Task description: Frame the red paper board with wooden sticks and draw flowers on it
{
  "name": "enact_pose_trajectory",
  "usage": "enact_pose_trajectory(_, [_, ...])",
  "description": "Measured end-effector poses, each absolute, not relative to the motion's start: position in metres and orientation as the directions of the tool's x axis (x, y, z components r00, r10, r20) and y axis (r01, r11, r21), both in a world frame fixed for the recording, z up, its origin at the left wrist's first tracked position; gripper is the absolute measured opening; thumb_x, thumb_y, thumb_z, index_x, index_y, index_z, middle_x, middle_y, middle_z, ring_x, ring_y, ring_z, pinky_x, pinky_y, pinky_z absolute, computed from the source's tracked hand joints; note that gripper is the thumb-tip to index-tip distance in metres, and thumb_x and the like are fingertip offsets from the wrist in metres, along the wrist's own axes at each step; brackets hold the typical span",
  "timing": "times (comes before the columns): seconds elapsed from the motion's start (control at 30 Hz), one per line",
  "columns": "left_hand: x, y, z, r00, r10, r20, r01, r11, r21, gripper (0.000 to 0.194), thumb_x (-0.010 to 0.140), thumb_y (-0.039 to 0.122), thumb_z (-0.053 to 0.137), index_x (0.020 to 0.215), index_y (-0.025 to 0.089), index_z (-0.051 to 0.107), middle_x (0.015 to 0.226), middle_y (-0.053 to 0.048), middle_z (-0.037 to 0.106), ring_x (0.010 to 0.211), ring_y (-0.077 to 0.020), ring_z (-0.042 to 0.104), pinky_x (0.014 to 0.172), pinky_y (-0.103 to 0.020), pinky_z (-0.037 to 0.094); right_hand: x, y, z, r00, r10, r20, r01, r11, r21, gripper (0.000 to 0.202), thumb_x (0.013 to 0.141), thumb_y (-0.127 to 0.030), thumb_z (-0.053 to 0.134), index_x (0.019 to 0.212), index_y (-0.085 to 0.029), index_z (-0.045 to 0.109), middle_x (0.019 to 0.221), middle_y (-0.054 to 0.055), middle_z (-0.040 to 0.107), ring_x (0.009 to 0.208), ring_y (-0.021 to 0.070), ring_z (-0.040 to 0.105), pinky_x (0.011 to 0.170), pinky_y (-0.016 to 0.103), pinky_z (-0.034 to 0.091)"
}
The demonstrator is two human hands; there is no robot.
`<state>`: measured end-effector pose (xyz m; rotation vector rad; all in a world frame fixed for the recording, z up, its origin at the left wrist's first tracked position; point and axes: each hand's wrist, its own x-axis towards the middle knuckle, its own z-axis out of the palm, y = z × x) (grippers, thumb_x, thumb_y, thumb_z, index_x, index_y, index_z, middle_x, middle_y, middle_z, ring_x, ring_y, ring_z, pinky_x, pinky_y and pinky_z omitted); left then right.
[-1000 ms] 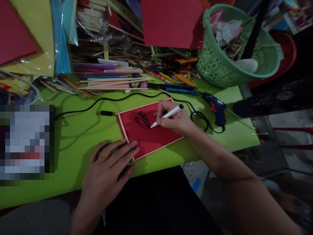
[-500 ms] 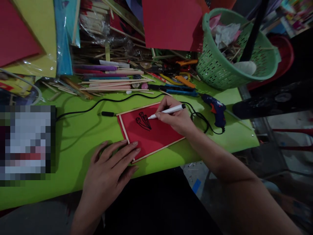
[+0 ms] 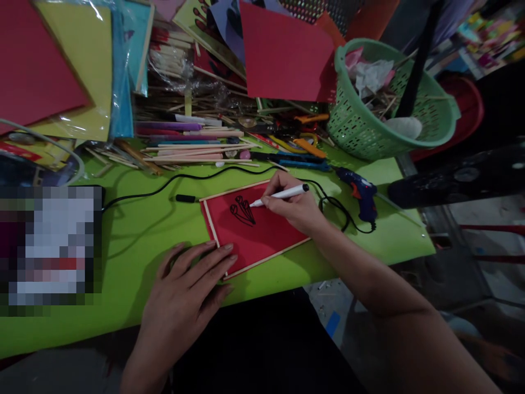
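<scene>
A red card (image 3: 262, 241) edged with thin wooden sticks lies tilted on the green tabletop. Black flower shapes on stems (image 3: 241, 211) are drawn on its upper left part. My right hand (image 3: 293, 205) grips a white marker (image 3: 283, 194), its tip touching or just above the card beside the drawn flowers. Flat over the card's lower left corner rests my left hand (image 3: 192, 279), fingers stretched out across the stick edge. The marker's black cap (image 3: 185, 198) lies off the card's upper left corner.
A blue glue gun (image 3: 361, 191) with a black cord lies right of the card. Behind are a green basket (image 3: 369, 128) of scraps, a box cutter (image 3: 303, 161), pens and loose sticks (image 3: 197, 150). A blurred-out device (image 3: 57, 246) lies at left.
The view has shifted slightly, so everything sits a little lower. The marker tip stays near the drawn flowers, now slightly to their right; my left hand keeps its place on the card.
</scene>
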<state>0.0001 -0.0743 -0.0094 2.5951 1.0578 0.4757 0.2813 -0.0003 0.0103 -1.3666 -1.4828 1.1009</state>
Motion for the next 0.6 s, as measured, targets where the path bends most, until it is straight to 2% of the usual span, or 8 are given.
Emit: enact_pose_trajectory(0.6, [0.0022, -0.0747, -0.0077, 0.663, 0.721, 0.203, 0.62, -0.681, 0.39, 0.049, 0.098, 0.03, 0.063, 0.147, 0.035, 0.055, 0.14, 0.002, 0.07, 0.128, -0.0259, 0.063, 0.115, -0.051, 0.037, 0.2812, -0.0002, 0.0108, -0.084, 0.996, -0.025, 0.284, 0.0, -0.959, 0.016, 0.077, -0.027, 0.07, 0.073, -0.022, 0.056, 0.067, -0.005, 0.055, 0.063, 0.0116, 0.045, 0.059, 0.029, 0.034])
